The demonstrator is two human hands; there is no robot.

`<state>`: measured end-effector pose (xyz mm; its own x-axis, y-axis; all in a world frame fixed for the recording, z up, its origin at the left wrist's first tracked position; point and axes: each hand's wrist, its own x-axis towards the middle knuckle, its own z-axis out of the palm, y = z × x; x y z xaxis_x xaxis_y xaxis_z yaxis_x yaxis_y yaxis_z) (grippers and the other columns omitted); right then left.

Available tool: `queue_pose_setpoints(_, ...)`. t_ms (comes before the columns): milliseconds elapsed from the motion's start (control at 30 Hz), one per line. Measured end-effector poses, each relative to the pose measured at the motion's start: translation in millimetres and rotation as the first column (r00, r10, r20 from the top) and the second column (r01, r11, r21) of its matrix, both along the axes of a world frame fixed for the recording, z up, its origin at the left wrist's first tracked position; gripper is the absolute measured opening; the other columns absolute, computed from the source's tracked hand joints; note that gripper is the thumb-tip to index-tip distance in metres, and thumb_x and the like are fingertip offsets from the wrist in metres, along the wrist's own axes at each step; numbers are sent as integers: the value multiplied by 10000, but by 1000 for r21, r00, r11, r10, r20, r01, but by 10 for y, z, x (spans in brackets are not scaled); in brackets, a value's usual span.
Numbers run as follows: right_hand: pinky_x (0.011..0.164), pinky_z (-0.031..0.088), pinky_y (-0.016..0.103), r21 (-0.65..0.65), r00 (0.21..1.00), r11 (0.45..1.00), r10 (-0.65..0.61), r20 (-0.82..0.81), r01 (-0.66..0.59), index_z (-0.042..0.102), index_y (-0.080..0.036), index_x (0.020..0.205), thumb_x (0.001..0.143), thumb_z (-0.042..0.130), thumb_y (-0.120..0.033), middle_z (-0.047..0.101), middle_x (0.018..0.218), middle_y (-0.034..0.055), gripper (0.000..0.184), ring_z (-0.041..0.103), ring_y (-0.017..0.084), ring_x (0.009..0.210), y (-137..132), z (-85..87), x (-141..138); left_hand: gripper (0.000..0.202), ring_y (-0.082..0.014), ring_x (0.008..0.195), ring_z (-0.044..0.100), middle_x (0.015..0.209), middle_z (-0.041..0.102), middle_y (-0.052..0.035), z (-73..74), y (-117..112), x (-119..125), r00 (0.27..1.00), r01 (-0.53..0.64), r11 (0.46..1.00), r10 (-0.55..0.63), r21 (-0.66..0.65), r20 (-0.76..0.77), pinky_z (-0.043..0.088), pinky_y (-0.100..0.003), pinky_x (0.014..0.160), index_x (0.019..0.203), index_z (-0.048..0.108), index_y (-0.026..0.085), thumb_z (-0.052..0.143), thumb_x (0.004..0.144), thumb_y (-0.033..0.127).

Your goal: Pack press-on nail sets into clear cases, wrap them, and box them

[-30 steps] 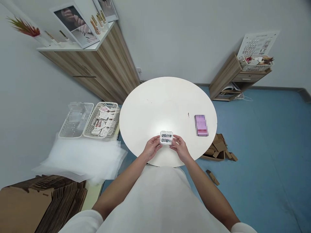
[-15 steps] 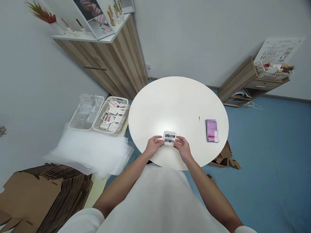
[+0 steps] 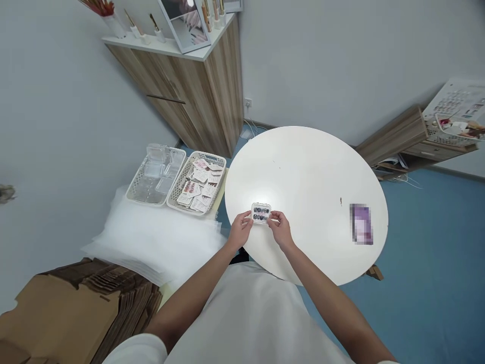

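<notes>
Clear plastic nail case [image 3: 260, 213], small and rectangular with dark press-on nails inside, sat between my two hands over the near-left part of the round white table [image 3: 303, 167]. My left hand [image 3: 239, 231] pinched its left end with curled fingers, and my right hand [image 3: 281, 230] gripped its right end likewise, both closed on it. I could not tell whether it touched the tabletop. Off the table's left edge stood a white mesh basket of printed nail cards [image 3: 199, 182], with a second white basket of clear plastic trays [image 3: 155, 174] just beside it. A blurred purple rectangle [image 3: 361, 223] lay well apart on the table's right side.
</notes>
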<state>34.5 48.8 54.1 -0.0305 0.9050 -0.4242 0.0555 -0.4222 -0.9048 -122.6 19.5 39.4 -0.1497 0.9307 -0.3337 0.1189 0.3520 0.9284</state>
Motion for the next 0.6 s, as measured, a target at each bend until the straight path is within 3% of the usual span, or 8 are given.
queue_pose_setpoints(233,775,451,316,-7,989,996,88,122,-88,492,-219,1075,649,589,-317,511,1080,65,448,500,178,962,239,-200,-570,448,-176,945,529,1093,477,-105,-156,279,-502,989,-21,999,17,-26,-148,469,-296,774,1188,487,180,495,786,376)
queue_pose_setpoints(600,780,453,315,-53,958,987,160,238,-152,450,-190,1176,650,544,-279,503,1060,60,541,517,143,827,788,-511,-987,473,-215,1140,429,1245,429,-122,-325,791,-781,979,-28,992,2,-124,-205,348,-334,930,1219,426,167,312,857,449)
